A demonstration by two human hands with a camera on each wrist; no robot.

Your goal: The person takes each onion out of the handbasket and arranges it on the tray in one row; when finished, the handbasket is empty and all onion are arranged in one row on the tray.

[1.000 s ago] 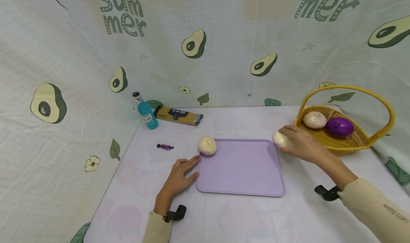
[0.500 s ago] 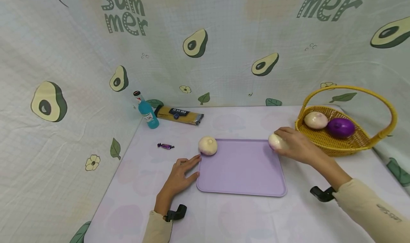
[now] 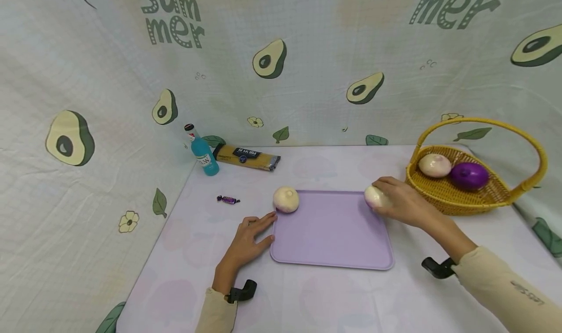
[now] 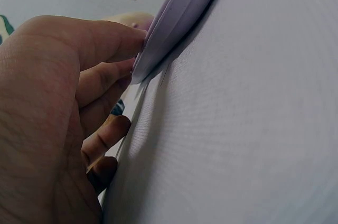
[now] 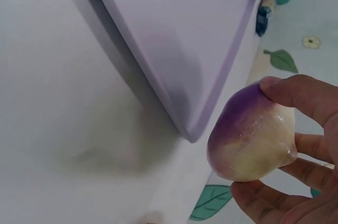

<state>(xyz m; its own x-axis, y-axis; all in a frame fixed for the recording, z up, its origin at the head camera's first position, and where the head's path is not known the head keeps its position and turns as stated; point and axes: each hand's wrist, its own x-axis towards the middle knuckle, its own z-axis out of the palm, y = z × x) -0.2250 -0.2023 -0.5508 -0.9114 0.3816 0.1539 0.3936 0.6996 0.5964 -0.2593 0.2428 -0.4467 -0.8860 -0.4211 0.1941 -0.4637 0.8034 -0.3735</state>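
A purple-and-white turnip [image 5: 252, 135] is gripped between the thumb and fingers of my right hand [image 3: 404, 201]. In the head view it overlaps the far right corner of a lilac tray [image 3: 331, 230]; in the right wrist view it hangs just off that corner. A second turnip [image 3: 286, 199] sits at the tray's far left corner. My left hand [image 3: 247, 240] lies along the tray's left side, fingers extended. Its fingertips meet the tray's edge [image 4: 171, 28] in the left wrist view.
A yellow wicker basket [image 3: 448, 204] with a tall handle stands at the right. It holds another pale turnip [image 3: 434, 166] and a shiny purple vegetable [image 3: 469, 176]. At the back left are a blue bottle [image 3: 204, 157] and a pasta packet [image 3: 247, 158], with a wrapped candy [image 3: 228, 200] nearer.
My right hand has carried the turnip leftward, from beside the tray's right edge to over its far right corner. The left hand stays at the tray's left edge.
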